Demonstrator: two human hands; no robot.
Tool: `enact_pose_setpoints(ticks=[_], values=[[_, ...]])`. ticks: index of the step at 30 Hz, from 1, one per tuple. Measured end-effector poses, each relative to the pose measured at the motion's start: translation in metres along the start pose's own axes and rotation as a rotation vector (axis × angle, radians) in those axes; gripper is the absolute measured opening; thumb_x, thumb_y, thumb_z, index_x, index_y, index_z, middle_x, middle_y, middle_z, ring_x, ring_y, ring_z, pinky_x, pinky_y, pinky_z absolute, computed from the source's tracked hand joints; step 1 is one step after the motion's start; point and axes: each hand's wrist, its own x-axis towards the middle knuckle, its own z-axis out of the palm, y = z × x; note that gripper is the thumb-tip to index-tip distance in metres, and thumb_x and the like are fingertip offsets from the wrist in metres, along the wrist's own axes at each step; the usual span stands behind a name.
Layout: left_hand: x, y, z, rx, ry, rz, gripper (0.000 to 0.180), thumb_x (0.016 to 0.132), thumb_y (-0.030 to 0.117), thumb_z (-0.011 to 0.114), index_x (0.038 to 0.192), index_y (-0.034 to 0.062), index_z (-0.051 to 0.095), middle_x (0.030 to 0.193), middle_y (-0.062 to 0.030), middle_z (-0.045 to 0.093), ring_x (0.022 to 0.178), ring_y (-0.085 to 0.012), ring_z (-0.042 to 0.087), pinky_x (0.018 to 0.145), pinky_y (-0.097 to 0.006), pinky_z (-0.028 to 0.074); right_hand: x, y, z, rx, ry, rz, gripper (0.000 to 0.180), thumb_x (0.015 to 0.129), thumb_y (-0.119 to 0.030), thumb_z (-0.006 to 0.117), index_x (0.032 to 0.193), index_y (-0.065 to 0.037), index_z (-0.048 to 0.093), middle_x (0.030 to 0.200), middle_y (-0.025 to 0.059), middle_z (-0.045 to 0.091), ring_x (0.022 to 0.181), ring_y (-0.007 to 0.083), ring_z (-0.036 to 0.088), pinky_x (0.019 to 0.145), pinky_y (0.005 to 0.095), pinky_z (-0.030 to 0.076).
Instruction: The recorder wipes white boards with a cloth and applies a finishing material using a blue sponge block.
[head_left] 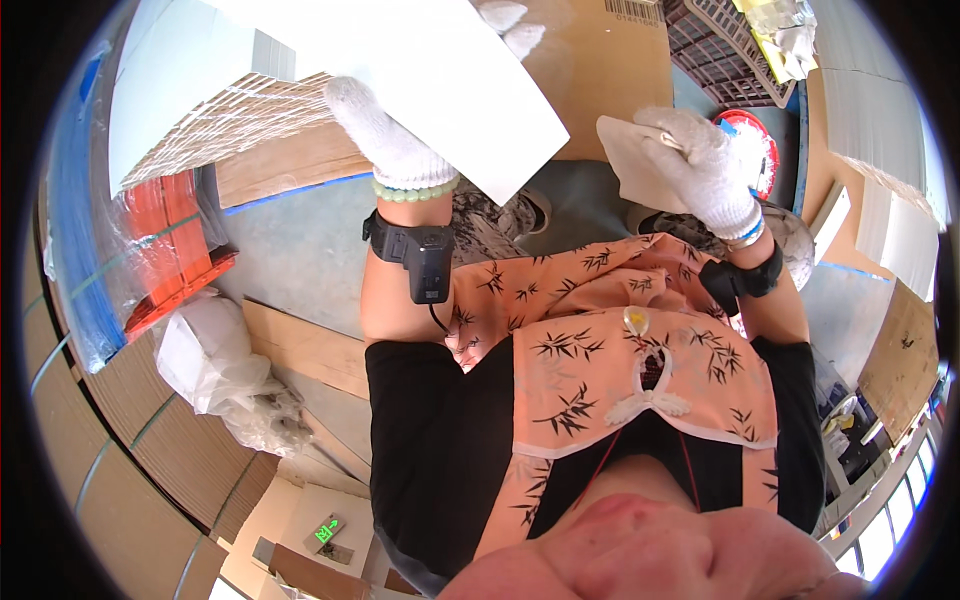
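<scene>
My left hand (392,140), in a white knit glove, holds a large white sheet of card or board (500,110). Its thumb lies along the sheet's left side, and the rest of the hand is hidden beneath. White gloved fingertips (515,28) show past the sheet's far edge and appear to be the same hand's. My right hand (705,165), also gloved, pinches a flat off-white piece (640,170) between thumb and fingers; I cannot make out what it is. Just beyond that hand sits a round red-rimmed container (770,150) with white stuff inside.
A stack of white sheets (185,95) stands at the left, near wrapped orange-red (165,240) and blue material. A cardboard box (610,80) lies ahead, with a brown plastic crate (725,50) at its right. More white stacks (880,110) line the right side.
</scene>
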Motion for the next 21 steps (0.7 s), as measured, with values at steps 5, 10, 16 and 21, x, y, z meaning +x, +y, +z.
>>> enact_pose_setpoints(ticks=[5, 10, 16, 21], values=[[0.000, -0.001, 0.025, 0.082, -0.002, -0.082, 0.116, 0.081, 0.087, 0.039, 0.157, 0.0023, 0.012, 0.157, -0.0269, 0.027, 0.127, -0.0525, 0.045, 0.113, -0.068, 0.025, -0.005, 0.006, 0.007, 0.007, 0.001, 0.027, 0.026, 0.089, -0.010, 0.065, 0.114, -0.001, 0.067, 0.107, 0.0173, 0.069, 0.100, 0.0344, 0.067, 0.086, 0.0377, 0.053], [0.003, -0.011, 0.003, -0.314, -0.212, -0.104, 0.122, 0.077, 0.090, 0.041, 0.157, 0.0017, 0.014, 0.155, -0.0280, 0.030, 0.124, -0.0520, 0.049, 0.111, -0.068, 0.029, 0.003, -0.002, 0.002, 0.036, 0.039, 0.069, 0.027, 0.090, -0.011, 0.065, 0.115, -0.001, 0.066, 0.108, 0.0178, 0.069, 0.102, 0.0322, 0.067, 0.089, 0.0359, 0.052], [0.000, -0.014, 0.005, -0.223, -0.186, -0.074, 0.120, 0.077, 0.090, 0.040, 0.155, 0.0012, 0.018, 0.152, -0.0278, 0.035, 0.120, -0.0484, 0.052, 0.109, -0.065, 0.035, 0.024, -0.045, -0.009, 0.182, 0.100, 0.069, 0.026, 0.092, -0.013, 0.064, 0.116, -0.002, 0.066, 0.107, 0.0161, 0.070, 0.100, 0.0267, 0.068, 0.089, 0.0338, 0.052], [0.003, -0.018, -0.001, -0.107, -0.266, -0.041, 0.110, 0.084, 0.083, 0.040, 0.154, 0.0009, 0.020, 0.151, -0.0281, 0.036, 0.120, -0.0467, 0.052, 0.109, -0.063, 0.037, 0.035, -0.065, 0.021, 0.223, 0.218, -0.062, 0.023, 0.091, -0.013, 0.067, 0.112, -0.005, 0.067, 0.102, 0.0146, 0.070, 0.090, 0.0281, 0.070, 0.078, 0.0339, 0.055]])
